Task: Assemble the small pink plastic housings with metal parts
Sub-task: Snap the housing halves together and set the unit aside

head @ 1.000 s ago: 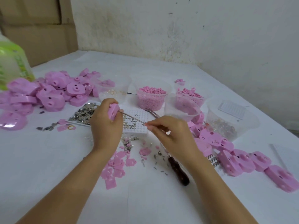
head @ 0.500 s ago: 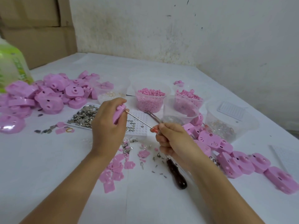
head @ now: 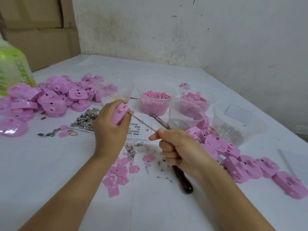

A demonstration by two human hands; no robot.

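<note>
1. While a white-covered table (head: pixel 50 180) fills most of the lower frame, a heap of pink housings (head: pixel 53 100) lies at centre left, and a row of further housings (head: pixel 246 165) runs toward the lower right.
2. Clear tubs (head: pixel 186 112) stand at upper centre, one filled with small pink pellets (head: pixel 155 104).
3. A white grid tray (head: pixel 141 119) holding metal discs lies behind the hands, with loose metal parts (head: pixel 85 118) piled just to its left.
4. The left hand (head: pixel 110 132), at centre, curls its fingers round a single pink housing (head: pixel 120 115), held above the table.
5. The right hand (head: pixel 180 152), just right of centre, is curled, its thumb and forefinger pinching the near end of a thin metal rod (head: pixel 144 125).
6. A dark-handled tool (head: pixel 183 182) lies on the table below the right wrist.
7. The rod slants up and left, its far tip meeting the held housing's lower right edge.
</note>
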